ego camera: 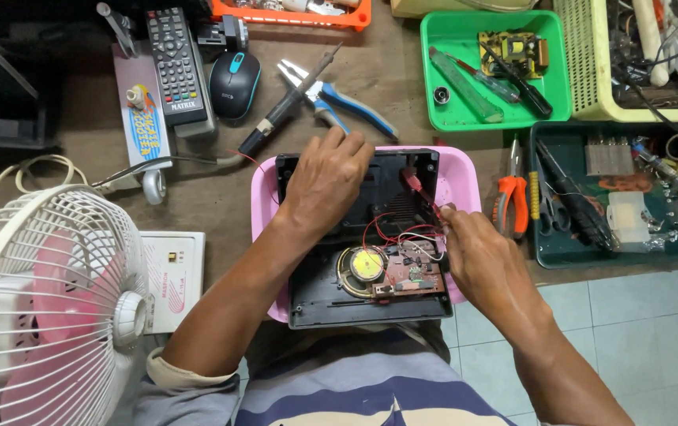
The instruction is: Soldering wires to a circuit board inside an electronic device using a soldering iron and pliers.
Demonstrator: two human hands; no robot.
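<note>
1. Sitting on a pink tray at the table edge, the open black radio case is being held down by the left hand, fingers curled over its back wall.
2. Pinching a red-handled tool in a tight grip, the right hand is working among thin red wires; one tug could be snapping them.
3. Hanging over the edge, the case could be tipping off.

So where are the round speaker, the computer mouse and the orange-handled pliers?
round speaker (pixel 367 266), head view, on its yellow centre inside the open black casing.
computer mouse (pixel 235 84), head view, on its black back.
orange-handled pliers (pixel 511 203), head view, on the orange grips.
</note>
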